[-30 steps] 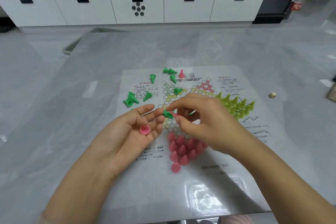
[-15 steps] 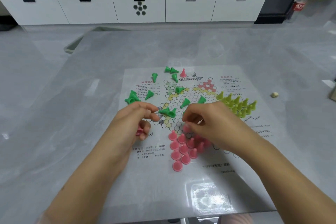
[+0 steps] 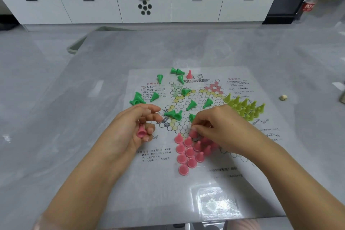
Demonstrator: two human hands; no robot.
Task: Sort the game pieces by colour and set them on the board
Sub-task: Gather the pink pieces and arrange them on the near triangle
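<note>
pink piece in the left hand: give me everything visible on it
The pink piece is a small cone-shaped pawn that looks like matte plastic. It is tipped over, with its hollow, flared round base facing down toward the camera and its narrow tip hidden among the fingers. The left hand holds it between curled fingers and palm, above the board's left side, apart from the other pieces.

Green pieces [image 3: 175,114] between both hands
</note>
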